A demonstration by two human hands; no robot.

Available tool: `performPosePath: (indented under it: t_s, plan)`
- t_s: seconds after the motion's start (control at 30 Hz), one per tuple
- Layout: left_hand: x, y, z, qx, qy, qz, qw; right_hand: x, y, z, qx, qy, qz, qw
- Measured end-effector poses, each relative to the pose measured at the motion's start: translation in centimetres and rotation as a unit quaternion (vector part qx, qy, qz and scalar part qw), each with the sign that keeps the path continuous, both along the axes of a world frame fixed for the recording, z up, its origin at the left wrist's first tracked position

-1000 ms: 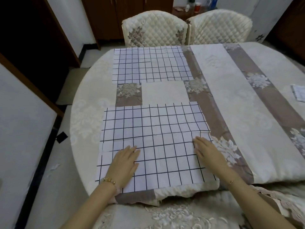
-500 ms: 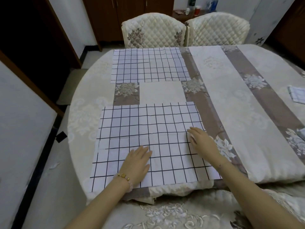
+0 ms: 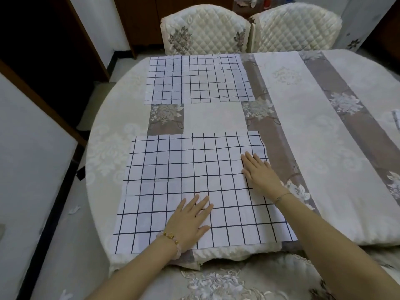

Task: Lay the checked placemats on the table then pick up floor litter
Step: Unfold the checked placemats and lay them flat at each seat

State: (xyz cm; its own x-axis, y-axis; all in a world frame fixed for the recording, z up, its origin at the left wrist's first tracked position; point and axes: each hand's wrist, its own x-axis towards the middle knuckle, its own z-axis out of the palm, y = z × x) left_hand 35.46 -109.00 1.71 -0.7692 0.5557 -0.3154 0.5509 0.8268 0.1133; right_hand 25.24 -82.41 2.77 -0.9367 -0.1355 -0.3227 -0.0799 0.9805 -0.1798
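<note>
A person is pressing the left hand (image 3: 190, 221) and right hand (image 3: 259, 172), fingers (image 3: 195, 202) straight and flat (gripping nothing), on the near checked placemat (image 3: 184, 169) at the counter (image 3: 303, 137) edge, probably smoothing creases; a second placemat (image 3: 199, 79) is lying beyond.

A checked cloth (image 3: 396, 120) is cut off by the right edge, patches of the near placemat (image 3: 184, 169) are covered by the left hand (image 3: 190, 221) and right hand (image 3: 258, 172), and the white scraps (image 3: 74, 210) on the floor (image 3: 65, 245) are too small to be identified.
</note>
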Motion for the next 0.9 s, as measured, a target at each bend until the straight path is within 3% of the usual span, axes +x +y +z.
performPosePath:
  t_s: [0.3,0.5,0.63,0.73,0.9]
  plan:
    - [0.2,-0.5,0.2,0.064,0.073,-0.008,0.995,-0.1,-0.2,0.3,-0.026,-0.001,-0.014,1.000]
    - [-4.4,-4.4,1.8,0.152,0.120,0.114,0.974,5.2,-0.6,1.2,-0.053,0.171,0.028,0.983]
    - [-7.3,-7.8,2.2,0.104,0.052,0.198,0.973,9.9,-0.7,0.1,-0.037,0.144,0.041,0.988]
    - [-8.6,-9.8,1.7,0.031,-0.011,0.196,0.980,11.1,-0.3,-0.9,-0.037,0.120,0.026,0.992]
    - [-9.0,-11.2,1.2,-0.003,-0.040,0.177,0.983,11.6,-0.1,-0.9,-0.040,0.086,0.029,0.995]
